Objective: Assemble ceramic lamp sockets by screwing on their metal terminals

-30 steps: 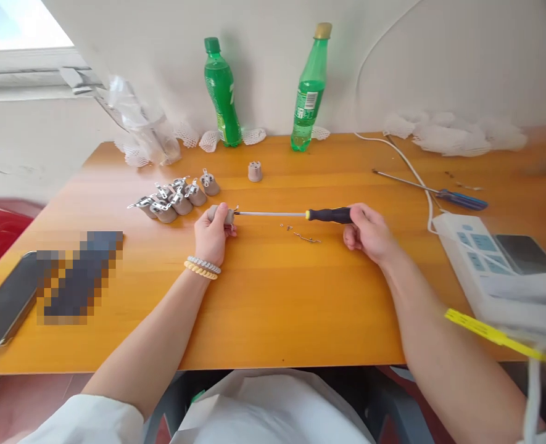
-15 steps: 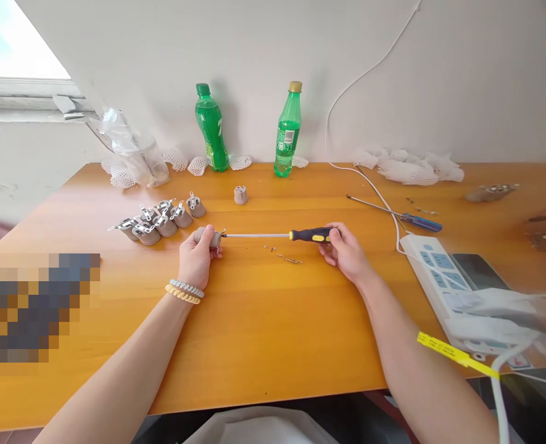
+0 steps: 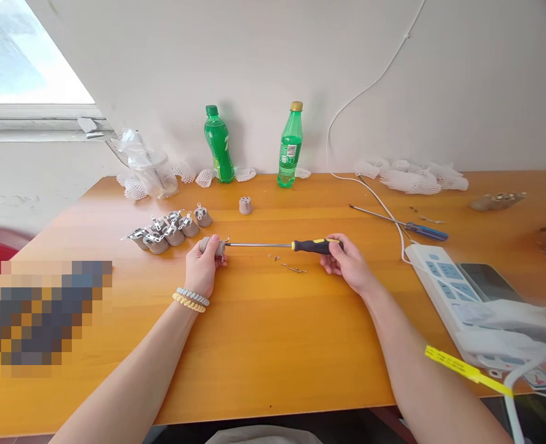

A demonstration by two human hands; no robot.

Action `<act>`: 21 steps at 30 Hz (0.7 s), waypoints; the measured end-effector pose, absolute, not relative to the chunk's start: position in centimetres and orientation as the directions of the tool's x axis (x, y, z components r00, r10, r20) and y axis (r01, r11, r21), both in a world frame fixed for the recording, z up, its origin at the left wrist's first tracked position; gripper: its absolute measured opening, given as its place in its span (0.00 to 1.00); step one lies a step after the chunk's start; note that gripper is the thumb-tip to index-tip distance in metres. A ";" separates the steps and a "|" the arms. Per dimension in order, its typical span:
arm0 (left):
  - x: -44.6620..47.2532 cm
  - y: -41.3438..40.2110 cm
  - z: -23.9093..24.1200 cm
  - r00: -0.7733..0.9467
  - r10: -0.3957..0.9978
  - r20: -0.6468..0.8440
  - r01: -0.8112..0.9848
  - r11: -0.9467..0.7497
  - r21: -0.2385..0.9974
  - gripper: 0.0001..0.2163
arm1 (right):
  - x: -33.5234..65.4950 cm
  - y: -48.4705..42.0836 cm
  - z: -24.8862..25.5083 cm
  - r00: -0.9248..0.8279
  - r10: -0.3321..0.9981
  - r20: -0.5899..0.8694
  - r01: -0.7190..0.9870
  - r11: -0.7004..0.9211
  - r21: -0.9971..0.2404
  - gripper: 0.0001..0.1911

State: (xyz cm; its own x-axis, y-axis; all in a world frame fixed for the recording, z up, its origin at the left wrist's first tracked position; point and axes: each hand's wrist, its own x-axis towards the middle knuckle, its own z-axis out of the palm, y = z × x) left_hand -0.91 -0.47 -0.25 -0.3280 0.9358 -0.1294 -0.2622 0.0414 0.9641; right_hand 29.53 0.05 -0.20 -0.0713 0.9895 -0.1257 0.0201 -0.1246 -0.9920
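Note:
My left hand [image 3: 202, 264] is closed around a grey-brown lamp socket [image 3: 211, 246], whose metal bracket end faces right. In my right hand [image 3: 347, 260] is a screwdriver [image 3: 316, 246] with a black and yellow handle. Its shaft lies level, and the tip meets the bracket end of the socket; the exact contact point is too small to make out. On the table beneath the shaft lie small screws [image 3: 276, 258] and a thin metal strip [image 3: 293, 268]. Several like sockets with metal brackets [image 3: 173, 233] stand grouped to the left, and a single socket without a bracket [image 3: 245, 205] stands farther back.
Two green bottles [image 3: 219, 148] [image 3: 290, 148] stand by the wall. A blue-handled screwdriver [image 3: 423, 232] and a white cable [image 3: 388, 213] lie to the right, behind a power strip [image 3: 432, 277] and a phone [image 3: 488, 282]. White foam netting [image 3: 416, 177] rests along the back edge.
The view has shifted, so everything sits slightly lower and farther right. The screwdriver handle has turned in my right hand, its yellow patches now showing along the top. My left hand keeps its hold.

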 end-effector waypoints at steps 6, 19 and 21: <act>-0.9 -0.4 -0.5 -0.321 0.939 -0.120 -0.253 0.037 0.967 0.17 | 29.5 0.0 -0.4 0.015 0.995 -0.094 0.162 -0.096 -0.982 0.27; -1.1 -0.4 -0.3 -0.305 0.940 -0.153 -0.318 0.051 0.947 0.16 | 29.6 -0.2 -0.5 -0.033 0.989 -0.145 0.102 -0.141 -0.985 0.21; -1.2 -0.5 -0.2 -0.291 0.941 -0.170 -0.340 0.064 0.938 0.15 | 29.6 -0.1 -0.6 -0.012 0.992 -0.126 0.147 -0.123 -0.981 0.24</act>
